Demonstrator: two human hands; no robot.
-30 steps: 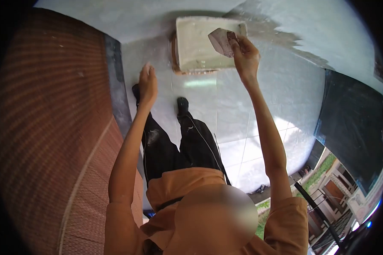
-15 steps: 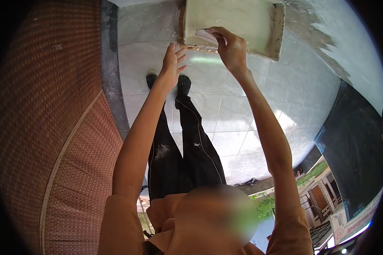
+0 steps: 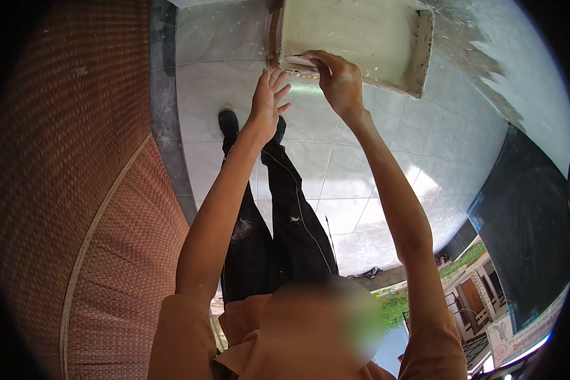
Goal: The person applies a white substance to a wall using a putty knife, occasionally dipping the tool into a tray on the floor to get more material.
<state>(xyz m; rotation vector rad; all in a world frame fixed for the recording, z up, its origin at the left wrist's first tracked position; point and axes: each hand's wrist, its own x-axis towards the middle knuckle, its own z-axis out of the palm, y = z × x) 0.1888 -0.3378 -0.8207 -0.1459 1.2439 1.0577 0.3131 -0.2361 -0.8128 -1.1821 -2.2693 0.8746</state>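
Note:
A shallow, paint-crusted tray (image 3: pixel 422 57) with a pale cream layer inside lies ahead of me. My right hand (image 3: pixel 341 82) pinches a thin, flat, whitish piece (image 3: pixel 303 61) low at the tray's near wall, close to its left corner. The fingers cover much of that piece, and I cannot tell what kind of thing it is. Just outside the same corner, my left hand (image 3: pixel 268 104) is open and holds nothing, its fingers apart and its fingertips close to the rim.
Pale floor tiles (image 3: pixel 304 164) lie under my feet, with a dark shoe (image 3: pixel 228 120) below my left hand. A woven brown wall (image 3: pixel 101 126) runs along the left. On the right are a patchy white wall (image 3: pixel 519 57) and a black panel (image 3: pixel 525 221).
My right hand has brought the flat piece down and nearer to the tray's near left corner. My left hand has shifted slightly to the right, and the view has shifted a little.

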